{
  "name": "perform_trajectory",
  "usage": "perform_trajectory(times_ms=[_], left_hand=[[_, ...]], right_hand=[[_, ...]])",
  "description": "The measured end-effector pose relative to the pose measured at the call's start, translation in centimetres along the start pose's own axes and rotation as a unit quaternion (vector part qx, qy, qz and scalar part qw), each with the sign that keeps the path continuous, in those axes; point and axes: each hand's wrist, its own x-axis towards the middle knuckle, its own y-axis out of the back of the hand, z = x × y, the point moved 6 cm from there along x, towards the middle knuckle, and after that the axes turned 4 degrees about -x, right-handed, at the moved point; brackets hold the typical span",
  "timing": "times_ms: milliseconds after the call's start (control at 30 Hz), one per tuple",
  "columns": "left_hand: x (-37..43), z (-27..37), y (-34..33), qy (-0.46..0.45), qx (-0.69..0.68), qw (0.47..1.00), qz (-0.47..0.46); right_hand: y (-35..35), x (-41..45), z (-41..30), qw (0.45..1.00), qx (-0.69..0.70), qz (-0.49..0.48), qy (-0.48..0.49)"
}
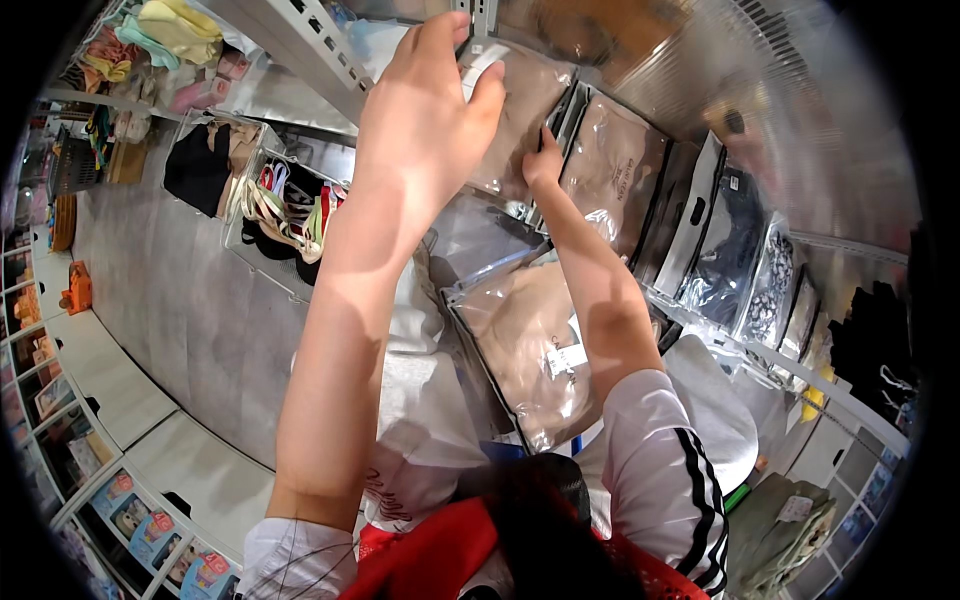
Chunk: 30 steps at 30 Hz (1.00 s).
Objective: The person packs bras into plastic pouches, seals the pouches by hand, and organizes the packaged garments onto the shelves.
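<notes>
My left hand (439, 105) is raised over the shelf's near upright, fingers bent and thumb spread; nothing shows in it. Behind it, a beige garment in a clear plastic bag (517, 112) leans on the shelf. My right hand (545, 159) is at the dark edge of that bag, its fingertips between it and the neighbouring bagged beige garment (615, 169); whether they grip the edge cannot be told. Another bagged beige garment (529, 345), with printed writing and a white label, lies below my right forearm, before my body.
More bagged garments (724, 232), dark and patterned, stand in the row to the right. A perforated metal upright (307, 52) rises at upper left. Wire baskets of clothing (259, 247) stand on the grey floor (180, 315). White drawers (202, 465) curve along the lower left.
</notes>
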Motion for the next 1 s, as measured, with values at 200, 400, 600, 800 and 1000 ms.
perform_trajectory(times_ms=[200,400,600,800,1000], left_hand=[[-0.1,0.4,-1.4,0.033,-0.076,0.995,-0.051],[-0.4,2.1,-2.1,0.039,0.030,0.995,-0.082],[-2.3,4.7,-6.6,-0.055,0.020,0.989,-0.134],[-8.7,10.3,-13.3,-0.176,0.122,0.896,-0.388],[-17.7,10.9,-17.3,-0.213,0.060,0.737,-0.639]], right_hand=[[2.7,0.2,-0.1,0.987,-0.131,-0.014,0.090],[13.3,-11.7,7.5,0.977,-0.143,-0.050,0.149],[20.7,-22.4,21.7,0.912,-0.281,-0.266,-0.138],[25.0,-22.7,10.0,0.862,-0.440,-0.233,0.090],[31.6,-24.0,-5.2,0.925,-0.268,-0.113,0.243]])
